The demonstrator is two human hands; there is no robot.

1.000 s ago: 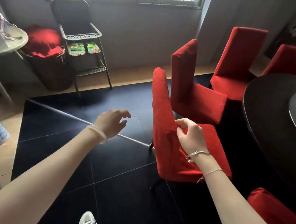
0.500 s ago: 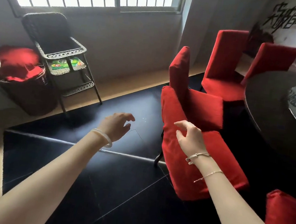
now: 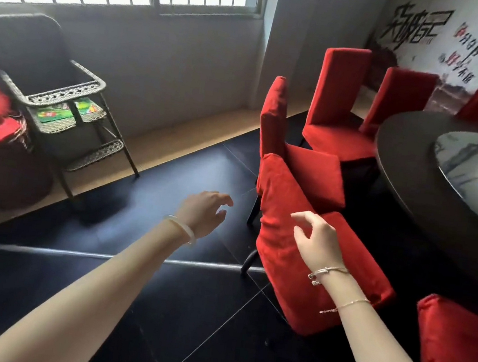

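The red-covered chair [image 3: 283, 205] stands on the black tile floor [image 3: 184, 310], near the round table [image 3: 414, 179]. The right hand [image 3: 318, 240] hovers over its back and the left hand [image 3: 202, 211] just beside it, both loosely curled and empty.

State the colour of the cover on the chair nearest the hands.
Plain red cover, shown best in the head view.

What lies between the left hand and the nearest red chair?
Head view: only black floor and a dark chair leg separate the left hand from the nearest red chair.
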